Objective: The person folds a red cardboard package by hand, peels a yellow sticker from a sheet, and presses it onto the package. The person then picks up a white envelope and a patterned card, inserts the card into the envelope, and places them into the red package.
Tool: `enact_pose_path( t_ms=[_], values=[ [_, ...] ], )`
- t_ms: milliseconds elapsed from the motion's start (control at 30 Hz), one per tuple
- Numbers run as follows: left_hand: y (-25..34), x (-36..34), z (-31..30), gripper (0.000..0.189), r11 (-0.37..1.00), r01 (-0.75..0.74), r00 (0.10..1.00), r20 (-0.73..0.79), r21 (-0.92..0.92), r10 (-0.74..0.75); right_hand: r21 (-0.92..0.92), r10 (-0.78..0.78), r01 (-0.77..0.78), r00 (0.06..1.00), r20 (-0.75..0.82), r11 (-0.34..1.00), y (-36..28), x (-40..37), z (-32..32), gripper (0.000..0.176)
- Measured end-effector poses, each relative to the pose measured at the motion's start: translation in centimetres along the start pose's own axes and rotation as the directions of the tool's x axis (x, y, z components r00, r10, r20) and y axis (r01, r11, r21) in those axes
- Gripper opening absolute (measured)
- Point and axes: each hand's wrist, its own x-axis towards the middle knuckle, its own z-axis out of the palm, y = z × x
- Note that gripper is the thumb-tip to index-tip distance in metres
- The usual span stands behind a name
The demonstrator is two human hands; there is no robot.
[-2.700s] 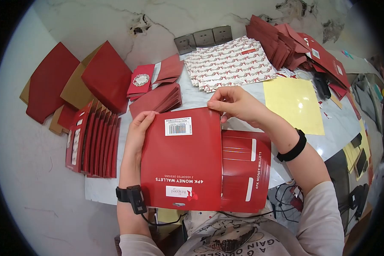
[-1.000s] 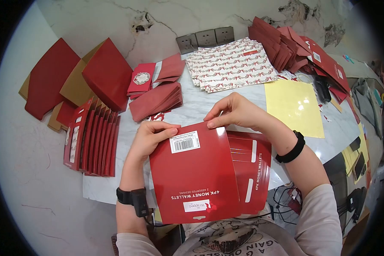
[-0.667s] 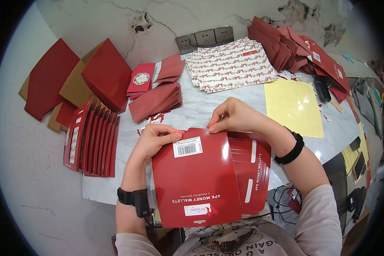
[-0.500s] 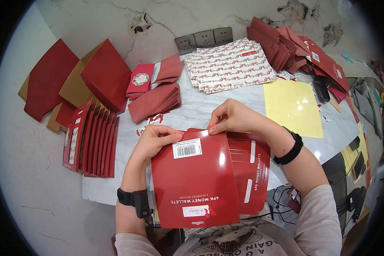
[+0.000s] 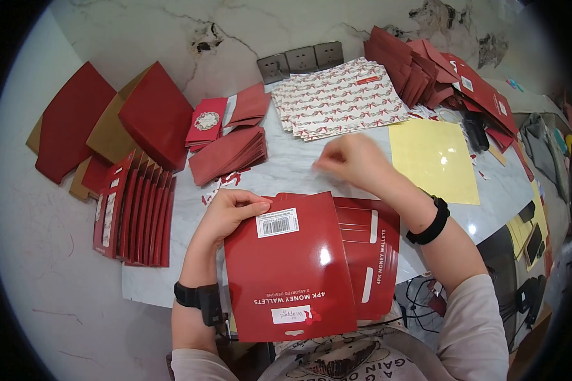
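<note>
My left hand (image 5: 235, 209) pinches the top left corner of a red printed card sleeve (image 5: 286, 267) between thumb and fingers. The sleeve bears a barcode label (image 5: 277, 223) near its top edge and upside-down "4PK MONEY WALLETS" lettering, with a hang hole at the bottom. Behind it, partly covered, lies a second red sleeve (image 5: 380, 254) with white-edged slots. My right hand (image 5: 349, 159) is raised above the table, apart from the sleeves. Its fingers are curled and smeared by motion, so anything in them cannot be made out.
Filled red packs (image 5: 136, 216) stand in a row at left beside red-and-brown cards (image 5: 156, 117). Red envelopes (image 5: 229, 155), patterned sheets (image 5: 343, 98), a yellow sheet (image 5: 433, 162) and more red envelopes (image 5: 407, 70) lie toward the back. Cables (image 5: 419, 301) hang below the table edge.
My right hand has let go of the sleeve's top edge and moved up and to the right. A white bit at that edge no longer shows. My left hand keeps its hold.
</note>
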Motion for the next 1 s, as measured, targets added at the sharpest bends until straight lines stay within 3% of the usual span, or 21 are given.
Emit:
enact_pose_path(
  t_ms=[33,67,133,267,333,567,633,667,733,767,833,867,933,967,1000],
  values=[
    [0.0,0.0,-0.1,0.02,1.0,-0.017,1.0,0.004,0.023,0.016,-0.367,-0.007,-0.089,0.968,-0.251,0.926,0.9,0.0,-0.2,0.02],
    [0.0,-0.1,-0.2,0.02,1.0,-0.017,1.0,0.002,0.023,0.017,-0.646,-0.108,-0.254,0.878,-0.466,0.72,1.4,-0.1,-0.6,0.024],
    [0.1,0.0,-0.2,0.019,1.0,-0.002,1.0,0.018,0.008,0.002,-0.659,0.224,-0.473,0.875,-0.429,0.585,2.1,-0.5,-2.1,0.024],
    [-0.1,0.1,-0.1,0.018,1.0,-0.011,1.0,0.015,-0.005,0.011,-0.72,0.339,-0.49,0.869,-0.359,0.492,2.4,-1.3,-1.9,0.014],
    [0.0,0.1,-0.2,0.017,1.0,0.007,1.0,0.022,-0.016,-0.007,-0.794,0.353,-0.395,0.903,-0.243,0.463,1.3,-1.2,-0.8,0.014],
    [-0.4,0.3,-0.5,0.017,0.999,-0.01,0.999,0.034,0.033,0.009,-0.713,0.133,-0.2,0.98,-0.149,0.672,-1.5,-1.2,0.1,0.016],
    [-0.2,0.2,-0.5,0.017,1.0,-0.001,0.999,0.043,0.023,0.0,-0.482,-0.032,-0.017,0.995,-0.092,0.876,-1.5,-1.2,0.4,0.019],
    [-0.2,0.2,-0.5,0.017,1.0,-0.001,0.999,0.042,0.023,0.0,-0.482,-0.033,-0.016,0.995,-0.092,0.876,-1.4,-1.1,0.5,0.019],
    [-0.3,0.3,-0.6,0.017,1.0,0.012,0.999,0.043,0.026,-0.013,-0.178,-0.158,0.149,0.987,-0.038,0.973,-1.0,-0.9,0.8,0.023],
    [-0.2,0.2,-0.6,0.017,1.0,0.013,0.999,0.044,0.025,-0.014,-0.178,-0.157,0.148,0.987,-0.038,0.973,-0.7,-0.7,1.0,0.023],
    [0.1,0.1,-0.5,0.016,0.999,0.034,0.998,0.044,0.018,-0.035,-0.322,-0.155,0.056,0.944,-0.291,0.945,0.0,-0.5,1.2,0.023],
    [0.0,0.1,-0.5,0.016,0.999,0.035,0.998,0.043,0.017,-0.035,-0.322,-0.155,0.057,0.945,-0.289,0.945,0.2,-0.5,1.0,0.023],
    [-0.1,0.2,-0.6,0.017,1.0,0.015,0.998,0.06,0.028,-0.016,-0.641,0.004,-0.16,0.972,-0.237,0.751,0.7,-0.6,0.5,0.018],
    [-0.1,0.2,-0.7,0.017,1.0,0.015,0.998,0.058,0.026,-0.016,-0.642,0.002,-0.157,0.972,-0.235,0.751,0.4,-0.5,0.3,0.018],
    [-0.2,0.2,-0.7,0.017,0.999,0.009,0.998,0.058,0.033,-0.011,-0.613,0.097,-0.186,0.98,-0.176,0.768,0.0,-0.4,0.0,0.015]
  ],
)
